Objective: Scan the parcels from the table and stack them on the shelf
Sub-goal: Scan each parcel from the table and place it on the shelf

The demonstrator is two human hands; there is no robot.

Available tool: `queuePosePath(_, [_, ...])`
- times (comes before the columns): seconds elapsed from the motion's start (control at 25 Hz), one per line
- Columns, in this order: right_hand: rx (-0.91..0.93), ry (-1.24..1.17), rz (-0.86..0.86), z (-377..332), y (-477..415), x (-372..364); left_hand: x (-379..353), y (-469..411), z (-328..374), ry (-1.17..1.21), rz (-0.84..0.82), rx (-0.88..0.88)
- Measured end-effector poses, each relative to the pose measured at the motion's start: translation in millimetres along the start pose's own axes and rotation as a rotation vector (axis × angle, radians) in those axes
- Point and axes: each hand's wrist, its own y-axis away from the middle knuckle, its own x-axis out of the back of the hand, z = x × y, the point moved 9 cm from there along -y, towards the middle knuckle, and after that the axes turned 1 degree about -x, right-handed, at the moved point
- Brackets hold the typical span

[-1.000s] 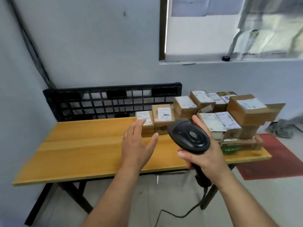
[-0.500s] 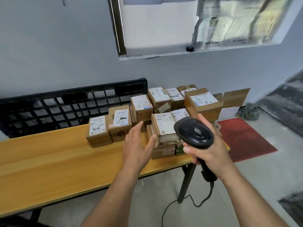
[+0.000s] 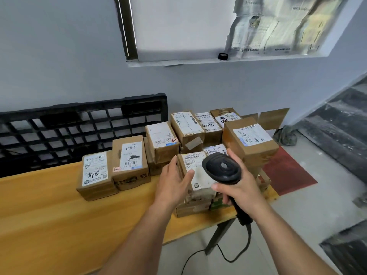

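Parcels point(image 3: 198, 169) in brown cardboard crowd the right end of the wooden bench point(image 3: 49, 215) in the head view, some stacked two high. Behind them a black plastic pallet point(image 3: 79, 124) leans against the grey wall, and a red mat point(image 3: 288, 173) lies on the floor past the bench's right end.

The left hand point(image 3: 174, 181) is spread, fingers loose, its thumb touching the label of the nearest stacked parcel. The right hand point(image 3: 240, 189) is clenched around the grip of a black barcode scanner point(image 3: 222, 168), whose head covers part of that same label; its cable point(image 3: 224, 253) trails to the floor.

Two parcels stand apart at the left of the group: one point(image 3: 95, 175) carries handwritten characters, the next point(image 3: 129, 161) reads "040563". A rear parcel point(image 3: 208, 124) shows "SS0335"; the large box point(image 3: 250, 141) at the right shows "510".

The bench's left half lies bare, giving open surface beside the left forearm. Its right corner sits just beyond the stack.
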Motion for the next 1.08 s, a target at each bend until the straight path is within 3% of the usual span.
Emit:
queuePosePath(0.12, [-0.064, -0.029, -0.013, 14.7, -13.9, -7.9, -19.2, -10.7, -16.5, 0.045, -0.097, 0.084])
queuePosePath(0.36, [-0.101, -0.024, -0.067, 22.6, -18.3, -14.2, -36.0, -8.8, -30.8, 0.395, -0.243, 0.199])
queuePosePath(0.56, [-0.061, -0.051, -0.131, 11.1, -13.0, -9.5, -29.0, 11.2, -25.5, 0.462, -0.245, 0.146])
queuePosePath(0.72, [0.028, -0.076, -0.209, -20.2, -1.2, -3.4, -4.3, 23.8, -4.9, 0.507, -0.13, 0.053])
queuePosePath(0.88, [0.169, -0.205, -0.211, -66.6, 20.5, 12.2, 38.6, 23.7, 10.2, 0.392, 0.09, -0.023])
queuePosePath(1.08, [0.311, -0.324, -0.325, -108.2, 59.6, 17.1, 71.5, 33.4, 24.0, 0.298, 0.227, -0.055])
